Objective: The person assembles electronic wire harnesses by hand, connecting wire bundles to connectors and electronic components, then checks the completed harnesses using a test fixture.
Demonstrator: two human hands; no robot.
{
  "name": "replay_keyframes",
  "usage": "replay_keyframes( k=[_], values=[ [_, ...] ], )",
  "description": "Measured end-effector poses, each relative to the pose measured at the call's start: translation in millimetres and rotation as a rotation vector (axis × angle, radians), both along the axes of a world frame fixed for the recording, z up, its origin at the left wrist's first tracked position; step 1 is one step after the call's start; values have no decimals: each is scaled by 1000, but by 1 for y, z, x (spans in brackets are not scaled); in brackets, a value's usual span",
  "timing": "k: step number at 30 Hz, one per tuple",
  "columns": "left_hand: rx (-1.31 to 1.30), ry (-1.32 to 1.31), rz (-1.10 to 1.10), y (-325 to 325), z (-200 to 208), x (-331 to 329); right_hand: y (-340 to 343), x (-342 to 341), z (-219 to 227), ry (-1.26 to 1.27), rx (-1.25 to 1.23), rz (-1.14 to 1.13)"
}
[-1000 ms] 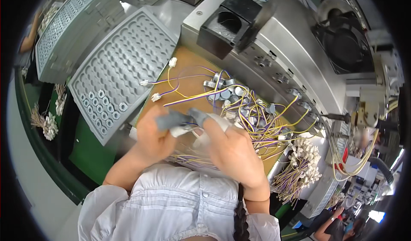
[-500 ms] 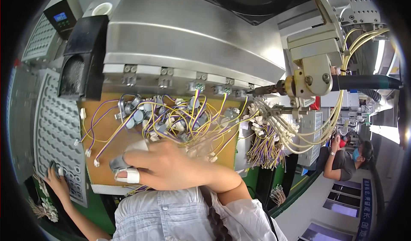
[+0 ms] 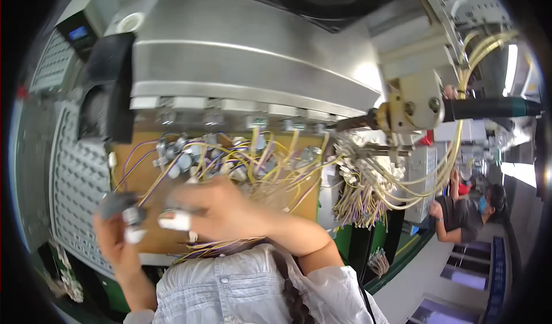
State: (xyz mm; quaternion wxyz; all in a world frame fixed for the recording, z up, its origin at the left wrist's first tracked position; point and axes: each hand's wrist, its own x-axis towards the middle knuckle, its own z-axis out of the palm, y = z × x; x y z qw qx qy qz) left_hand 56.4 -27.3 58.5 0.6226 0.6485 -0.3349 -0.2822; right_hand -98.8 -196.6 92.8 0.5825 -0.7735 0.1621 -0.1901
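Observation:
My left hand (image 3: 121, 240) is raised over the left edge of the brown work board (image 3: 164, 240). Between its thumb and fingers, partly in grey and white finger covers, sits a small round silver metal part (image 3: 133, 216). Just right of it, my right hand (image 3: 221, 212) is curled above the board, blurred by motion; what its fingers pinch, if anything, is hidden. Beyond both hands lies a tangled pile of small round grey motors (image 3: 184, 162) with yellow and purple wires (image 3: 276, 168). More wires (image 3: 230, 244) run along the board's near edge.
At the left stands a grey tray (image 3: 72, 177) with rows of pockets, beside a black block (image 3: 106, 94). A metal machine (image 3: 230, 59) with small holders along its front borders the board. A soldering-like tool (image 3: 362, 121) and bundled wires (image 3: 359, 197) are right. A co-worker (image 3: 468, 214) sits farther right.
My left hand has come from the grey tray to the board, now holding a small silver part. The right hand has stayed near its place, fingers still curled.

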Motion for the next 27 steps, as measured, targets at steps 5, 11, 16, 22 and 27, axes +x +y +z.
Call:
replay_keyframes(
  k=[5, 11, 16, 22, 27],
  values=[
    [-88, 31, -222, -35, 19, -21, 0, -14, 11, 22, -20, 66],
    [-122, -211, -203, -32, 34, -16, 7, -18, 19, 62, -38, 58],
    [-203, -559, -190, -28, 40, -9, 15, -14, 29, 184, -43, 57],
    [-245, -415, -366, -28, 44, -9, 6, -19, 51, 325, -115, 259],
    [-314, -461, -281, -24, 41, -21, 2, -18, 57, 272, 114, 259]
  ],
)
